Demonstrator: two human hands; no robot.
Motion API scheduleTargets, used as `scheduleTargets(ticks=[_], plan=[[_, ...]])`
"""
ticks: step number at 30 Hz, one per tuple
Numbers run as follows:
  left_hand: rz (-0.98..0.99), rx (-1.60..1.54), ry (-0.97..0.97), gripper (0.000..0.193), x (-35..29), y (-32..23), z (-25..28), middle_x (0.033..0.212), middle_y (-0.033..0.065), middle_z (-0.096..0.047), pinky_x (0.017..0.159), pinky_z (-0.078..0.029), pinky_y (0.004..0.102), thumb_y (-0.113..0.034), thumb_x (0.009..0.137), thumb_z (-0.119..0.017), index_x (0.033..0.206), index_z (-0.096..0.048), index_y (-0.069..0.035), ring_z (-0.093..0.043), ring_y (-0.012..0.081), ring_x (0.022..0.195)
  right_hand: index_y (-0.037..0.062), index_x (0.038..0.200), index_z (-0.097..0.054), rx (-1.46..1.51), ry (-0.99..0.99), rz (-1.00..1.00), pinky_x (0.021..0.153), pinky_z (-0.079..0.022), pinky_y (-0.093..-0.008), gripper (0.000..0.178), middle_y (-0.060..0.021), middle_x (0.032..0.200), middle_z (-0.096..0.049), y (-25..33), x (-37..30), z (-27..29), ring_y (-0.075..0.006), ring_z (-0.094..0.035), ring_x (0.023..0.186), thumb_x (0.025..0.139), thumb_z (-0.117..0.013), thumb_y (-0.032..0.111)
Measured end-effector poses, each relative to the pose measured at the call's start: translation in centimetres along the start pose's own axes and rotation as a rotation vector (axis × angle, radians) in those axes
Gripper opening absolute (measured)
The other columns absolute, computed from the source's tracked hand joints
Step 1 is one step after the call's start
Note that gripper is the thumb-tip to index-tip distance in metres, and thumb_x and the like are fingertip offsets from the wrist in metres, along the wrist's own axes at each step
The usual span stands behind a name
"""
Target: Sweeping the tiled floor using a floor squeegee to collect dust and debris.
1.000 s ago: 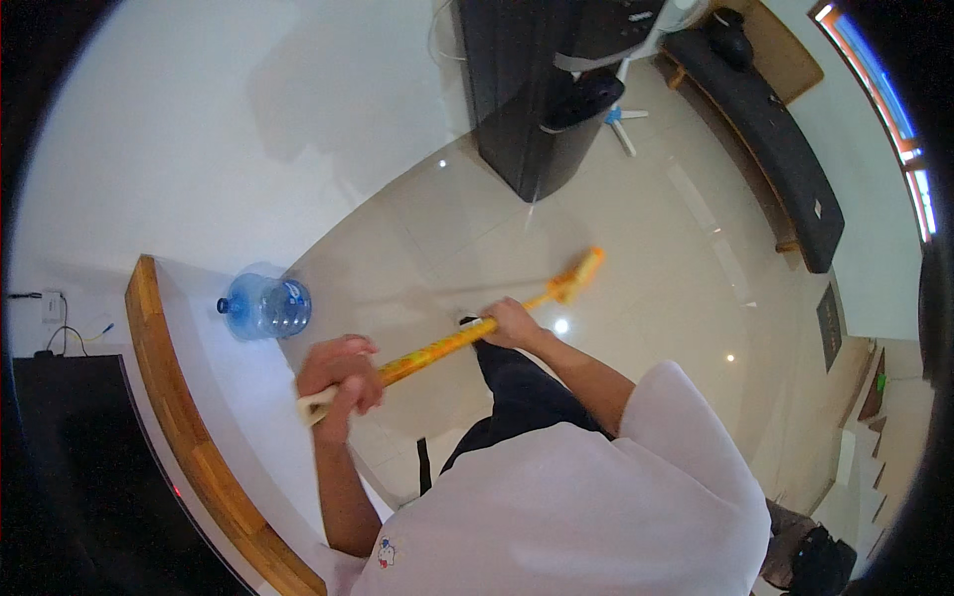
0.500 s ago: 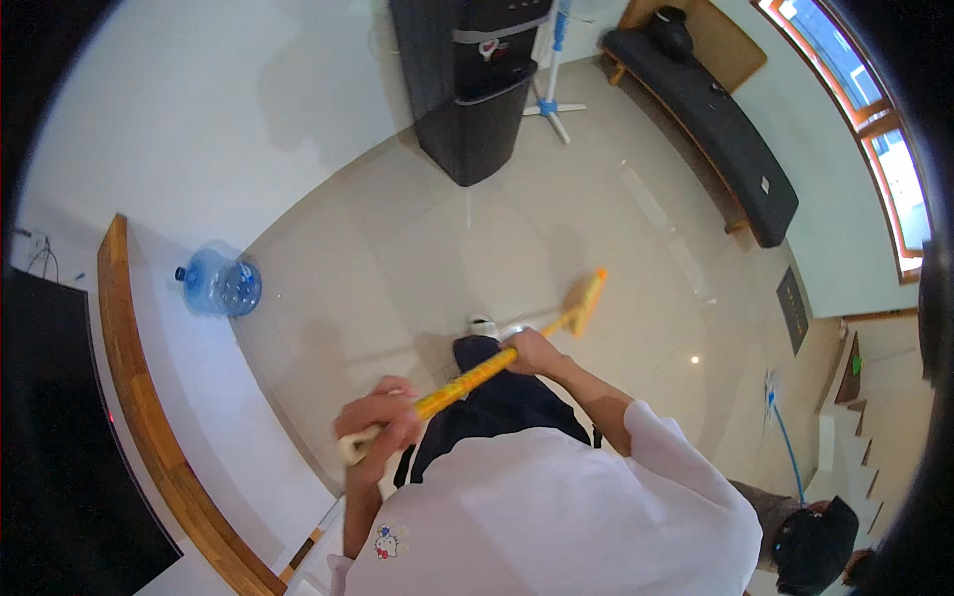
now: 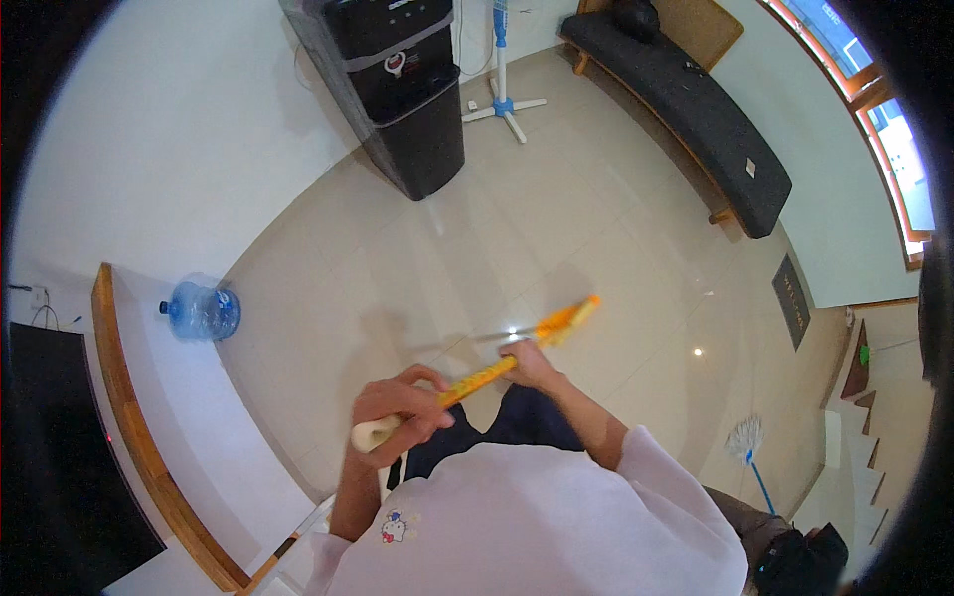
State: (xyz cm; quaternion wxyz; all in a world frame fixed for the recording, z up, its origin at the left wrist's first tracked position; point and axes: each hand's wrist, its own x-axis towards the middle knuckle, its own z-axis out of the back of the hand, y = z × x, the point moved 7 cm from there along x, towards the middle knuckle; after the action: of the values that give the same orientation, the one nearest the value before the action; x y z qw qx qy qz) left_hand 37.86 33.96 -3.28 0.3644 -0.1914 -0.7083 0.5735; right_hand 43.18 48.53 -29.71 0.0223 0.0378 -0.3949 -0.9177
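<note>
The left hand point(image 3: 402, 412) grasps a long yellow-patterned broom point(image 3: 482, 380) beside its cream end point(image 3: 372, 434); the right hand point(image 3: 531, 365) grips lower, near its orange head point(image 3: 567, 322), well inside the beige tile floor's point(image 3: 636, 387) edges. Both hands hide parts of it; whether the head touches down is unclear.

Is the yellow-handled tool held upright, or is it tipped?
Tipped: the yellow-handled tool slants from its pale end at the left hand, past the right hand, to its orange head.
</note>
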Motion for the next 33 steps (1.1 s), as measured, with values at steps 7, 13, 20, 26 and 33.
scheduleTargets(ticks=[7, 13, 20, 26, 33], plan=[[0.033, -0.15, -0.134, 0.013, 4.6, 4.5, -5.9, 0.048, 0.0037, -0.05, 0.07, -0.037, 0.0356, -0.014, 0.062, -0.054, 0.066, -0.057, -0.002, -0.046, 0.0119, 0.041, 0.0065, 0.078, -0.059, -0.126, 0.259, -0.079, 0.066, -0.042, -0.0379, 0.026, -0.0156, 0.068, -0.055, -6.8, -3.6, 8.8, -0.032, -0.053, 0.067, 0.056, -0.059, 0.02], [-0.288, 0.118, -0.049, 0.018, 10.7, -3.7, -9.4, 0.042, 0.0031, -0.048, 0.059, -0.039, 0.0338, -0.017, 0.067, -0.052, 0.059, -0.056, -0.002, -0.043, 0.0129, 0.034, 0.0032, 0.067, -0.054, 0.038, 0.021, 0.1, 0.057, -0.041, -0.0379, 0.018, -0.0167, 0.061, -0.052, -3.1, 5.4, 15.2, -0.0337, -0.05, 0.061, 0.052, -0.06, 0.01], [-0.334, 0.171, 0.036, 0.028, 16.1, -4.2, -10.3, 0.038, 0.0009, -0.045, 0.058, -0.038, 0.0319, -0.027, 0.072, -0.053, 0.052, -0.052, -0.008, -0.041, 0.01, 0.03, 0.001, 0.063, -0.05, 0.119, -0.073, 0.191, 0.06, -0.04, -0.0371, 0.019, -0.0163, 0.06, -0.05, -3.7, 9.6, 17.1, -0.033, -0.049, 0.061, 0.051, -0.062, 0.01], [-0.035, -0.185, 0.122, 0.005, 22.0, 7.6, -9.4, 0.045, 0.0018, -0.046, 0.055, -0.04, 0.03, -0.005, 0.064, -0.05, 0.063, -0.053, -0.001, -0.042, 0.0101, 0.039, 0.0039, 0.071, -0.056, 0.031, -0.024, -0.096, 0.062, -0.041, -0.0394, 0.021, -0.0174, 0.065, -0.053, -13.6, 3.7, 16.9, -0.0335, -0.051, 0.066, 0.057, -0.06, 0.019], [0.447, -0.36, 0.416, 0.012, 28.8, 18.3, -14.7, 0.061, 0.0023, -0.047, 0.047, -0.032, 0.0171, -0.002, 0.065, -0.047, 0.075, -0.054, 0.0, -0.042, 0.0067, 0.051, 0.0031, 0.063, -0.054, 0.045, 0.063, -0.519, 0.056, -0.041, -0.0382, 0.015, -0.0172, 0.06, -0.052, -24.2, -1.8, 22.1, -0.0329, -0.051, 0.059, 0.056, -0.055, 0.016]])
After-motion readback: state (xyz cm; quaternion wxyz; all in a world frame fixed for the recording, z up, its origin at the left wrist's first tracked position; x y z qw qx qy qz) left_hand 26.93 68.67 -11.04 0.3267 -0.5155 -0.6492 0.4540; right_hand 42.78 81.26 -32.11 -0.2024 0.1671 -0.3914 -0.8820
